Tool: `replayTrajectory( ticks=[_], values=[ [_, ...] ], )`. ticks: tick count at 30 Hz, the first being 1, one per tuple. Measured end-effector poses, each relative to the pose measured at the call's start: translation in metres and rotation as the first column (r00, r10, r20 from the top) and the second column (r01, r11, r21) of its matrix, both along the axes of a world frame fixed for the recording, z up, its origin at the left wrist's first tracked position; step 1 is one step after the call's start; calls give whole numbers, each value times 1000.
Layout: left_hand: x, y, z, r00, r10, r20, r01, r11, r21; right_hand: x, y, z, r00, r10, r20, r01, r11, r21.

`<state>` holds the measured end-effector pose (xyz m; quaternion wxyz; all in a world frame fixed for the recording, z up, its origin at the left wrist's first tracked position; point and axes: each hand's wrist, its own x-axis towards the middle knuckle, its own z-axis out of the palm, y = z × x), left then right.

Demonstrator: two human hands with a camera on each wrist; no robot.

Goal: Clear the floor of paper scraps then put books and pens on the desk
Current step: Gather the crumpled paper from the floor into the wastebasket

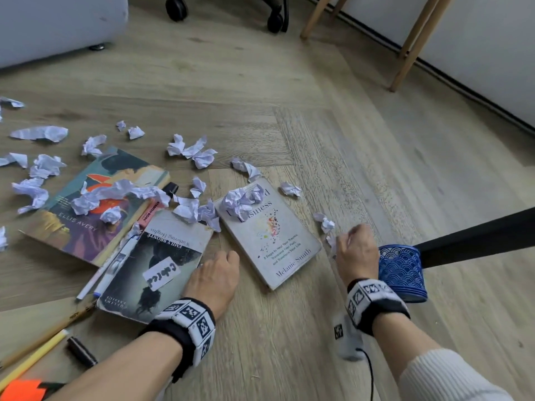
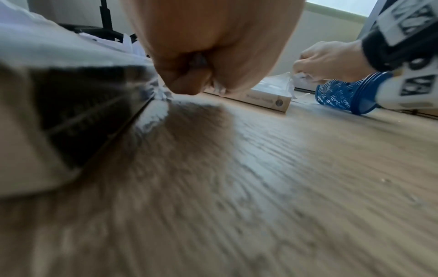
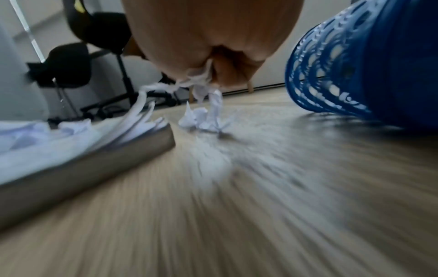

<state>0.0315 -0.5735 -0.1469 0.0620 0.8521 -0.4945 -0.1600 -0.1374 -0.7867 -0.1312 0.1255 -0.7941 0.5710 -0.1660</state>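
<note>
Head view: your right hand [image 1: 357, 250] pinches a crumpled white paper scrap [image 3: 201, 76] at lower right, beside the blue lattice pen cup [image 1: 402, 273]. Your left hand [image 1: 215, 277] is curled at lower centre, seemingly clutching paper, between the dark paperback [image 1: 156, 264] and pale grey book [image 1: 272, 235]. More scraps [image 1: 191, 150] litter the wood floor [image 1: 289, 82] at left.

1. A blue mesh cup [image 1: 403, 273] is seen lying on its side on the wooden floor [image 1: 362, 157].
2. Chair castors [image 1: 176, 7] are spotted well beyond the cup.
3. Wooden legs [image 1: 411, 44] are planted beyond the cup, by the wall.
</note>
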Motion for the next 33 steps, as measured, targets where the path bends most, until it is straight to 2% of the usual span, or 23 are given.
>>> replayTrajectory(
  ticks=[2,4,6,8,11,13,15,16,17,18,20,22,23,25,28,31,33],
  values=[
    [2,3,2,999,-15,-39,11,996,-93,16,-18,3,1000,-22,-9,22,1000,-7],
    [7,8,5,999,-12,39,18,983,-181,28,-30,-5,982,66,-175,-55,996,66],
    [14,11,13,996,25,80,-5,972,-236,37,-33,-16,920,196,-339,-134,971,199],
    [26,10,18,994,73,75,-49,958,-283,40,-30,-23,891,220,-397,-122,959,257],
    [45,11,18,987,158,13,-140,910,-391,33,-24,-27,934,164,-318,-106,975,193],
    [54,11,17,972,216,-92,-234,878,-418,26,-22,-30,940,214,-267,-181,973,144],
    [63,15,6,947,288,-139,-320,863,-391,20,-19,-30,935,264,-236,-240,962,128],
    [68,16,-1,949,288,-132,-317,871,-377,18,-18,-30,939,271,-210,-249,960,127],
    [72,18,-6,968,238,-78,-250,901,-354,15,-16,-29,952,255,-169,-234,963,133],
    [74,19,-10,986,170,-3,-162,938,-307,13,-15,-29,974,209,-93,-195,971,140],
    [78,20,-12,993,114,10,-109,968,-225,11,-11,-23,992,9,125,-35,978,205],
    [78,21,-11,994,108,30,-99,974,-202,16,-6,-11,933,-186,309,83,945,318],
    [77,21,-12,993,106,50,-94,975,-204,20,-3,-2,907,-217,361,88,936,342],
    [77,20,-12,991,84,103,-59,973,-223,35,4,16,904,-138,405,3,949,316],
    [82,23,-4,985,67,157,-20,958,-285,78,13,31,912,150,383,-233,955,182],
    [88,28,-1,969,45,241,27,958,-286,132,27,29,894,418,163,-432,900,57],
    [91,30,-2,962,62,266,11,964,-266,161,43,25,846,528,-74,-527,849,31]
  ],
)
